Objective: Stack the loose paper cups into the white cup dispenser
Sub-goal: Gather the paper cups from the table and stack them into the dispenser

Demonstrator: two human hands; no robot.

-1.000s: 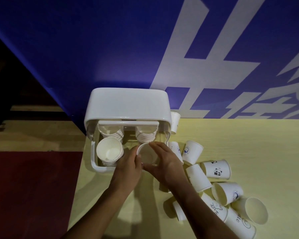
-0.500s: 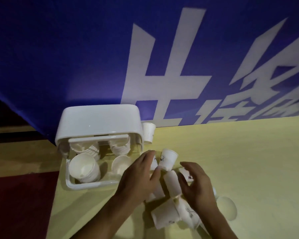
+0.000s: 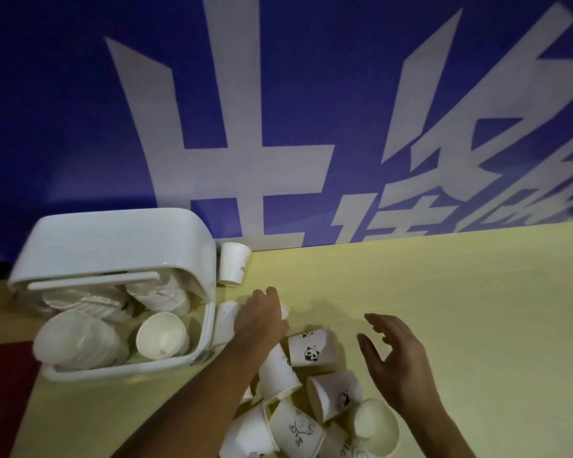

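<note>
At the near edge of the pale yellow bench, a heap of loose paper cups, all tipped on their sides, touching or overlapping. Among them, an open-mouthed cup facing up toward the camera, a line-drawing cup just left of that, and a plain cup tucked against the left forearm crossing the heap. Just beyond, a panda cup on its side. Right grip released, fingers spread and slightly bent, hovering over bare bench to the right of the panda cup, touching nothing. Left grip reached forward, back of the hand up, fingers bent down over a side cup lying just beside the dispenser's right wall. Fingertips hidden, so no telling whether clenched round that cup or merely resting on it. To the left, the white cup dispenser at the bench's left corner, front open, holding a blurred left stack and a sharper right stack, mouths toward the camera, with more nested rims behind under a white bar. By the dispenser's far right corner, a lone cup standing near the wall. Farthest back, a blue banner with large white characters.
</note>
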